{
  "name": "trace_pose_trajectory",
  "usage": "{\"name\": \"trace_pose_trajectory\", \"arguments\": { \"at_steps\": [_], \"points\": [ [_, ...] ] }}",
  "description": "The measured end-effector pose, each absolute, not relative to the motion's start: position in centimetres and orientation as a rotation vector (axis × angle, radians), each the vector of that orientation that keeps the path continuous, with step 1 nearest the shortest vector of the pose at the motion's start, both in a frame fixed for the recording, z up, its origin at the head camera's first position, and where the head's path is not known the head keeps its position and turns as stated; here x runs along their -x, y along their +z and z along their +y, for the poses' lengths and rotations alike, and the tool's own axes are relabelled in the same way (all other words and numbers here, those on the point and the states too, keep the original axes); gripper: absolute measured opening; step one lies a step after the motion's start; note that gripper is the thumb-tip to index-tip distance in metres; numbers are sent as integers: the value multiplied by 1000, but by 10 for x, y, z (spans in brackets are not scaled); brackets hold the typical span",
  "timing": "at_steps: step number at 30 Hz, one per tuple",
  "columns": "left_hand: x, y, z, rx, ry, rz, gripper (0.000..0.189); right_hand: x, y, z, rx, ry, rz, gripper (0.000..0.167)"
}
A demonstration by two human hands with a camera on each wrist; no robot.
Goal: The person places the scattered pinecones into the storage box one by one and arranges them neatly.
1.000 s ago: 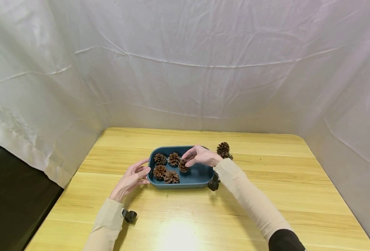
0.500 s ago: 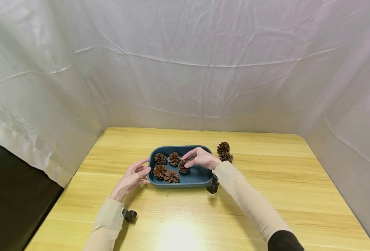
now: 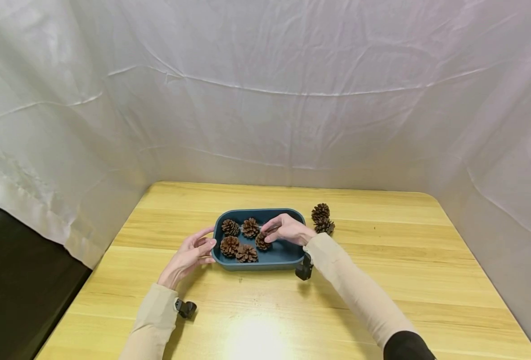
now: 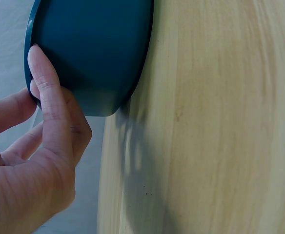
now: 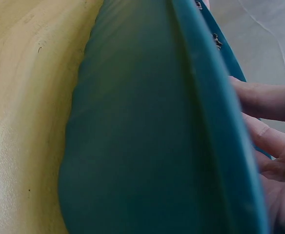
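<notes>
Head view: right hand [image 3: 288, 230] pinches a cone [image 3: 261, 242], likely light, brittle, best held mid-body; left hand [image 3: 188, 257] grips the tray [image 3: 274, 265] by its left edge.

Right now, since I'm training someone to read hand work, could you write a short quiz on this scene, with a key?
1. How many brown, scaly pine cones lie outside the dark teal, oblong tray, on the light wood-grain table?

2. True or false: the left hand is gripping a pine cone.

3. What is the right hand pinching?
A) The edge of the table
B) A pine cone inside the tray
C) A pine cone outside the tray

Key:
1. Two
2. False; it touches the end of the tray
3. B
</notes>
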State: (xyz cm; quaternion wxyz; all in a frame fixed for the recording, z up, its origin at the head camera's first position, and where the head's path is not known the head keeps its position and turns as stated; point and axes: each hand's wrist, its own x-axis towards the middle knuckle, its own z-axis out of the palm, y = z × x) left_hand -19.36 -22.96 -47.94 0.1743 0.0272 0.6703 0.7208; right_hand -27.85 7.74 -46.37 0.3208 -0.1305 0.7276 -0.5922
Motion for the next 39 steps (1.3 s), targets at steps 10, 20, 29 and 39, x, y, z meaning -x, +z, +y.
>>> {"name": "trace_pose_trajectory", "arguments": {
  "at_steps": [10,20,29,39],
  "points": [
    [193,-481,-230,-117,2064,1888,65,277,-463,77,332,-1562,1906,37],
    [194,-479,-229,-61,2037,1899,63,275,-462,76,389,-1518,1971,36],
    [193,-478,-228,-70,2033,1909,63,273,-461,74,432,-1491,2024,33],
    [193,-479,-228,-72,2032,1907,63,270,-461,74,448,-1495,2002,32]
  ]
}}
